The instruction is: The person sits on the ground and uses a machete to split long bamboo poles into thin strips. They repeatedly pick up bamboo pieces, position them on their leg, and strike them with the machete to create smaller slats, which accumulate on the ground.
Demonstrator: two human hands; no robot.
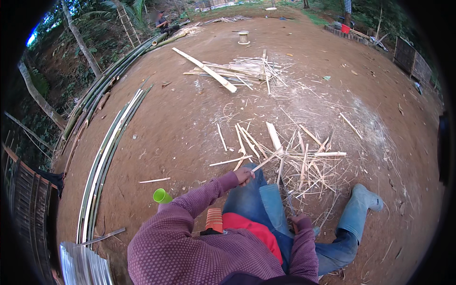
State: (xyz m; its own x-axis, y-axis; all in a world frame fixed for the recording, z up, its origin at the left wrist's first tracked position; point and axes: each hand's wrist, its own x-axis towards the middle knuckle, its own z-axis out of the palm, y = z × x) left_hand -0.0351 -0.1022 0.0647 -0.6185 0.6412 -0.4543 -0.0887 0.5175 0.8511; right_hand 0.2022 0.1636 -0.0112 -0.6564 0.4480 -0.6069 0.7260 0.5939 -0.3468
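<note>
My left hand (244,176) is closed on one end of a pale bamboo strip (266,161), close to my bent knee. The strip slants up and to the right, its far end over a loose pile of split bamboo pieces (308,164). In my right hand (301,222), low beside my thigh, is the handle of a long knife (287,194). Its narrow dark blade points away from me, toward the strip and the pile. The fingers hide most of the handle. An orange ribbed sheath (214,220) lies against my waist.
A green cup (162,195) stands on the dirt to my left. Long bamboo poles (108,161) run along the left side, near a corrugated sheet (84,263). Farther off lie a second bamboo heap (232,71) and a spool (243,38). Another person (163,23) sits far back left.
</note>
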